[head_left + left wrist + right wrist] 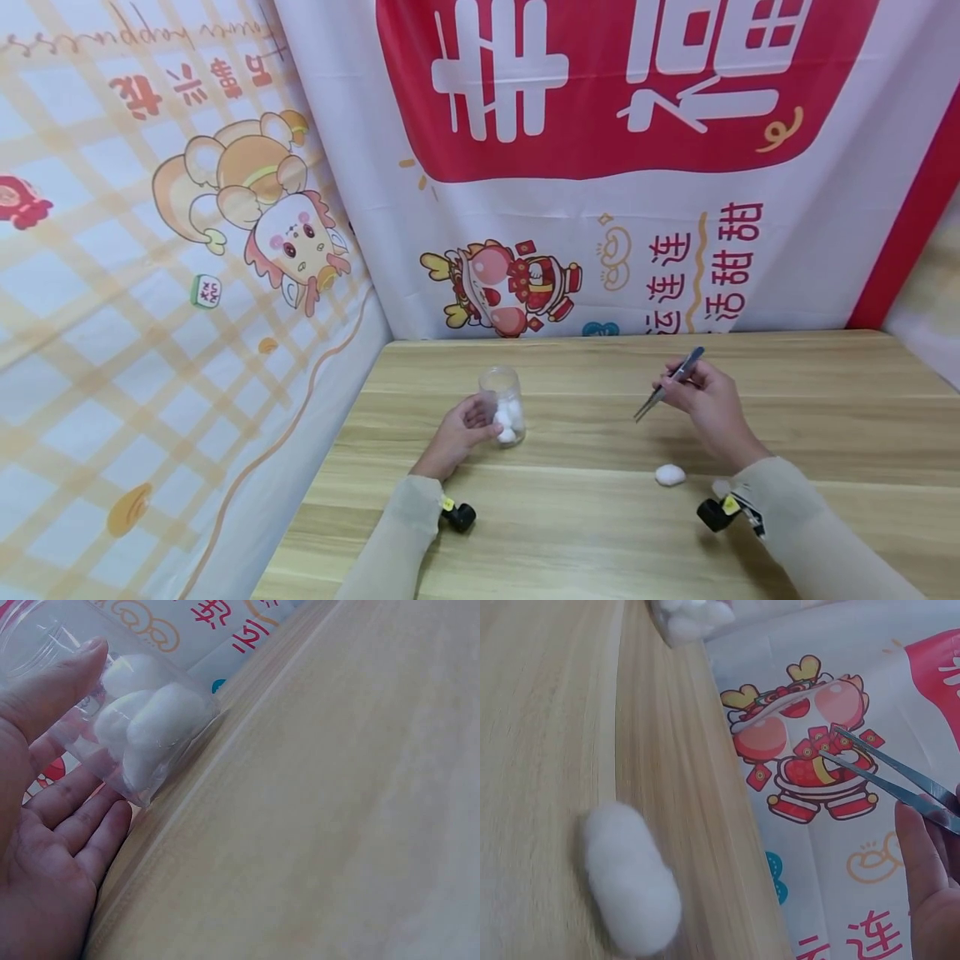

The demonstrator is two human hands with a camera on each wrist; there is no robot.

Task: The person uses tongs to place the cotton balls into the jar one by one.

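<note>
My left hand (455,435) holds a clear jar (499,382) that stands on the table, thumb on one side and fingers behind it. Several white cotton balls (161,724) lie in the lower part of the jar. In my right hand (711,407) a pair of metal tweezers (670,383) is pinched, pointing down and left above the table. The tweezer tips (829,754) stand slightly apart with nothing between them. Below the right hand, a loose cotton ball (670,475) lies on the table. A second cotton ball (721,488) is partly hidden by the right wrist camera.
The wooden table (570,533) reaches back to a printed cloth (360,200) hanging along its far edge. Another patterned cloth (187,367) hangs on the left side. Small black cameras sit on both wrists, over beige sleeves (401,533).
</note>
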